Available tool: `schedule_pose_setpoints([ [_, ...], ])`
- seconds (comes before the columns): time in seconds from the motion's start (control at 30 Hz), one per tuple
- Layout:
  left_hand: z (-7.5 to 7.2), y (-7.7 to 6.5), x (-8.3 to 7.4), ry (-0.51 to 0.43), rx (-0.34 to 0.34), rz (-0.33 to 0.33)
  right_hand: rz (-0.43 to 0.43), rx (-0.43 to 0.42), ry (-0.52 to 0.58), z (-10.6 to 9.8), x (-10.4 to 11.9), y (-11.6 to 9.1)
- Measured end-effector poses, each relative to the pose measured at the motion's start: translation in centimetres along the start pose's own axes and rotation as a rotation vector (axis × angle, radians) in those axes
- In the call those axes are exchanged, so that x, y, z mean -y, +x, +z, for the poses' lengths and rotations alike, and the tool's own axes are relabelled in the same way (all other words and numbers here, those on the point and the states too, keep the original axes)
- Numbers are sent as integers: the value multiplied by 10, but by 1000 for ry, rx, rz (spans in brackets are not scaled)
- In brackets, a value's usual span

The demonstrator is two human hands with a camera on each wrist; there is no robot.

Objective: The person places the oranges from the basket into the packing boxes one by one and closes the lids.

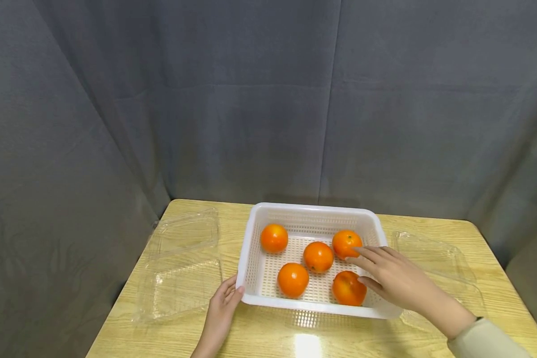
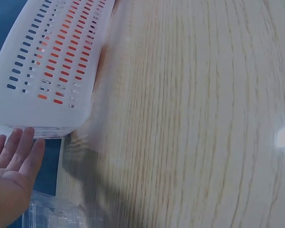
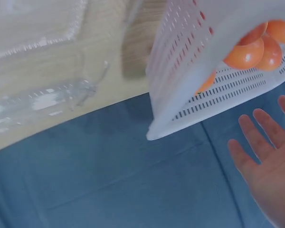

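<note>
Several oranges (image 1: 318, 257) lie apart in a white perforated plastic basket (image 1: 313, 208) on the wooden table. At the basket's front left corner is my left hand (image 1: 219, 308), its thumb and fingers at the rim. The left wrist view shows the fingers of that hand (image 2: 16, 161) mostly straight, tips at the rim. My right hand (image 1: 391, 276) hovers over the basket's right side, fingers spread, partly covering the two right oranges. Nothing is gripped in it; the right wrist view shows its palm (image 3: 275, 175) and outstretched fingers beside the basket's opening.
A clear plastic clamshell box (image 1: 183, 278) lies unfolded left of the basket. Another clear plastic box (image 1: 434, 253) lies to the right, partly behind my right arm. A grey curtain (image 1: 268, 109) hangs behind the table and along its sides.
</note>
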State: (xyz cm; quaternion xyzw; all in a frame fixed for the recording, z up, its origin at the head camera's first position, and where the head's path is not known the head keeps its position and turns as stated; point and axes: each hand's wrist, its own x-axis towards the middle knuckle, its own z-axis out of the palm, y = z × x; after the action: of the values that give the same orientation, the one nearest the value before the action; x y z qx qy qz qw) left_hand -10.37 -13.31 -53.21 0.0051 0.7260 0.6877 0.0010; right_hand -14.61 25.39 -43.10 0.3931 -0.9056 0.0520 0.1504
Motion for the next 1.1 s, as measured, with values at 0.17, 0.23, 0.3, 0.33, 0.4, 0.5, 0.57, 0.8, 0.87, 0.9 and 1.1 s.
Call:
schedule_pose_setpoints([
  [0.17, 0, -1, 3, 8, 0, -3, -43, 52, 13, 1, 0, 19],
  [0.23, 1, -1, 3, 6, 0, -12, -73, 64, 7, 3, -2, 27],
  [0.3, 1, -1, 3, 6, 0, -17, -110, 72, 0, 5, -4, 35],
  [0.33, 2, -1, 3, 8, 0, -17, -129, 74, -4, 7, -6, 39],
  [0.4, 2, -1, 1, 5, -2, -22, -164, 78, -2, 10, -9, 46],
  [0.5, 2, -2, 0, 6, -7, -28, -188, 95, 2, 15, -13, 57],
  [0.57, 1, -2, -1, 2, -11, -34, -187, 121, 5, 18, -14, 63],
  [0.8, 0, -5, -2, -1, -7, -41, -156, 273, -62, 26, -9, 78],
  [0.87, 1, -4, -2, 4, -13, -44, -158, 298, -77, 29, -7, 82],
  [0.9, 1, -4, -2, 9, -16, -45, -163, 303, -81, 31, -6, 83],
  [1.1, 2, -4, -1, 16, -23, -46, -190, 336, -82, 41, -6, 90],
])
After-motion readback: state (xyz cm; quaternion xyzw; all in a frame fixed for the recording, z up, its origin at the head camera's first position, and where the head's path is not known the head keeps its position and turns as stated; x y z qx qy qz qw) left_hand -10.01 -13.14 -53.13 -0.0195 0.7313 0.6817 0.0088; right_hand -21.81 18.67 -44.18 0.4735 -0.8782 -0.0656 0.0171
